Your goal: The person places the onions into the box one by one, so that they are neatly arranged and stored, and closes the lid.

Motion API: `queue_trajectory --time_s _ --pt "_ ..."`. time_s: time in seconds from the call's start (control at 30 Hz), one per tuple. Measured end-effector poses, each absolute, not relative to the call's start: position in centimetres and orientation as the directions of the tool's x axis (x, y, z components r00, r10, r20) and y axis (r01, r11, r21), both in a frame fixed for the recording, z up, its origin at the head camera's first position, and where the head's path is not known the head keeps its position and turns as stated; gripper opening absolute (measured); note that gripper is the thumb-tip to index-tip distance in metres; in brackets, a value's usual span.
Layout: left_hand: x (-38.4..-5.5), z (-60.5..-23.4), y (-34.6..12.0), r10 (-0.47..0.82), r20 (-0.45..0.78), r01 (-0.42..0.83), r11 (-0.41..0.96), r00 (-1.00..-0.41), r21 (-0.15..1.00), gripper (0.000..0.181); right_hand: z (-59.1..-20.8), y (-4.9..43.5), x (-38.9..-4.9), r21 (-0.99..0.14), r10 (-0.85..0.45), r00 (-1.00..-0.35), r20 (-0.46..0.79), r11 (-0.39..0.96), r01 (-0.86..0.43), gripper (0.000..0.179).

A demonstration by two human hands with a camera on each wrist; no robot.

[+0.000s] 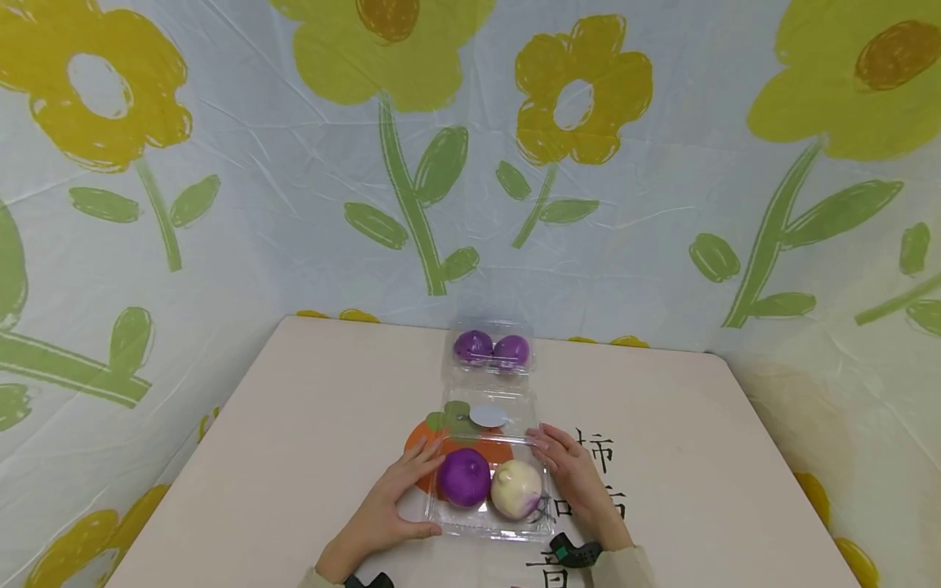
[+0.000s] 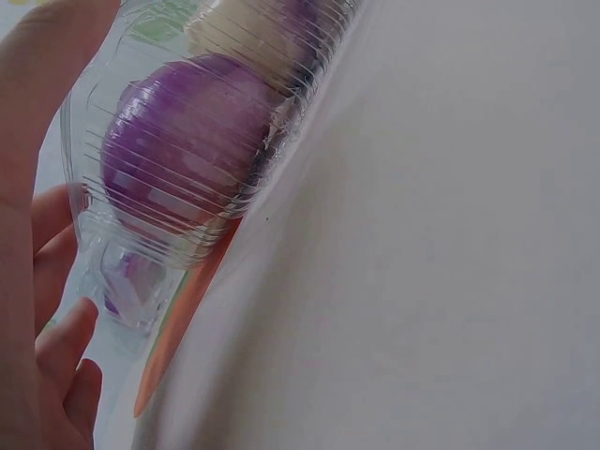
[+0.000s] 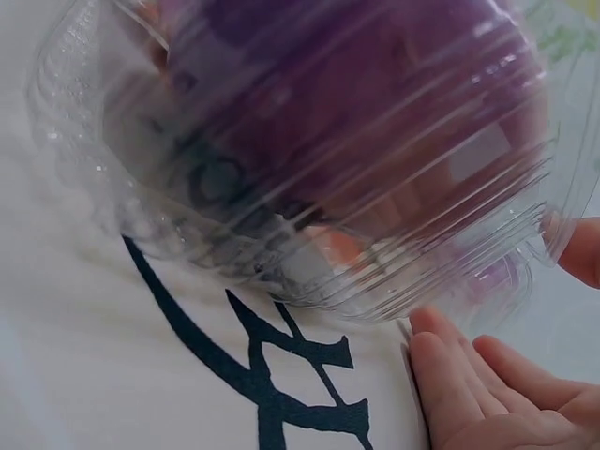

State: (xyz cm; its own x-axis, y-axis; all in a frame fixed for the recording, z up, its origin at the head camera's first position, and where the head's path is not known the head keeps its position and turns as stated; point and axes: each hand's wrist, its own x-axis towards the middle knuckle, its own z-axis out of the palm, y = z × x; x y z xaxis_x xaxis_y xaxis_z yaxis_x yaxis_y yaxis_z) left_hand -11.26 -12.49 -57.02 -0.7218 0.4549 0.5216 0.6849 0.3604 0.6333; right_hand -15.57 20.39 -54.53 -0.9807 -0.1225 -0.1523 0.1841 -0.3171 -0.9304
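A clear plastic clamshell box (image 1: 489, 531) lies on the table with its lid (image 1: 470, 400) folded back, away from the person. Inside its base are a round purple onion-like vegetable (image 1: 464, 478) and a cream-white, turnip-like one (image 1: 517, 490) with a purple patch. My left hand (image 1: 393, 498) rests along the box's left side, fingers spread and thumb by the near corner. In the left wrist view, one of its fingertips (image 2: 64, 206) is at the rim. My right hand (image 1: 576, 472) touches the far right edge with relaxed fingers; its fingertips (image 3: 429, 352) show beneath the ribbed wall.
Behind the lid, a second clear box (image 1: 488, 380) holds two purple round vegetables (image 1: 474, 347). A printed orange fruit (image 1: 421, 445) and black characters (image 1: 599, 449) mark the pale table (image 1: 294, 425). Flower-patterned cloth (image 1: 485, 245) hangs around the back and sides.
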Motion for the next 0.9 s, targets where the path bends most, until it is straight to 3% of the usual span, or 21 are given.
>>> queue_trajectory --time_s 0.4,0.9 --pt "-11.11 -56.89 -12.55 0.444 0.537 0.690 0.344 -0.717 0.637 0.088 -54.77 20.54 -15.49 -0.946 -0.175 -0.977 -0.118 -0.280 0.164 0.051" --pt "-11.25 -56.89 -12.64 0.423 0.644 0.768 0.273 -0.637 0.580 0.088 -54.60 20.63 -15.30 -0.946 -0.185 -0.971 -0.149 -0.259 0.195 0.050"
